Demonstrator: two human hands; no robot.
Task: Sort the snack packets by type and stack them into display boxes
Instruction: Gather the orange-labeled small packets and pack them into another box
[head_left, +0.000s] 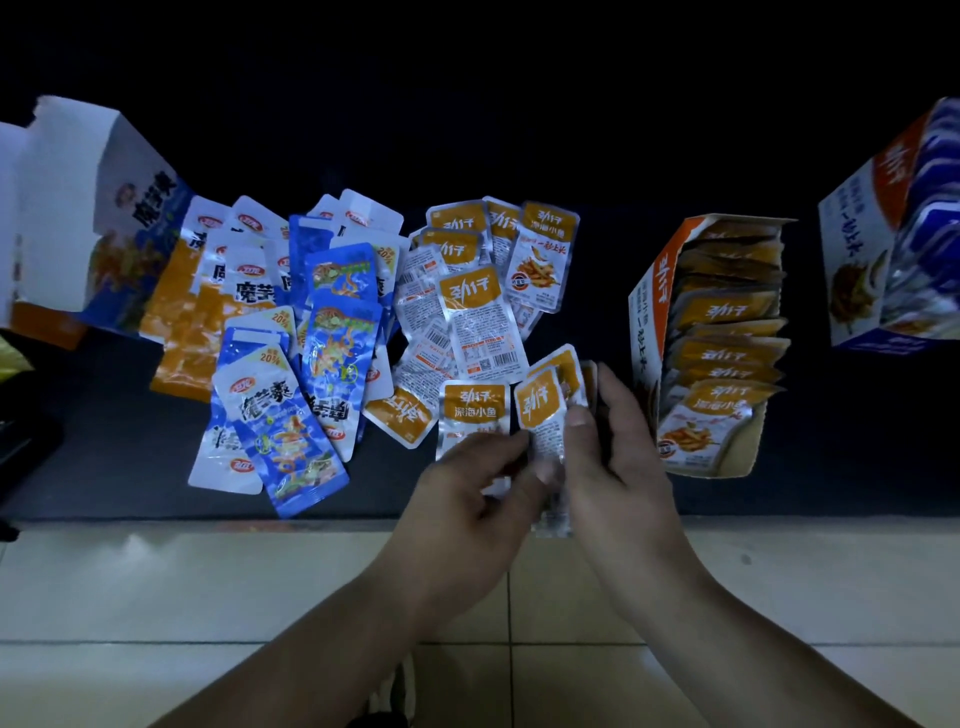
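Together the hands — left hand (475, 501), right hand (621, 467) — pinch the orange packets (540, 408) between them.

I see both of the person's hands over the near edge of the dark worktop (597, 291). The right hand (623, 457) grips a small stack of orange packets (540, 405), thumb on the front one, and the left hand (467, 504) pinches the stack's lower end. Loose orange packets (467, 291) lie just beyond, with blue konjac packets (311, 332) heaped to their left. An orange display box (649, 322) lined with matching packets stands toward the right edge. A blue display box (872, 218) sits at the far right, and an opened white-and-blue box (78, 197) at the left edge.
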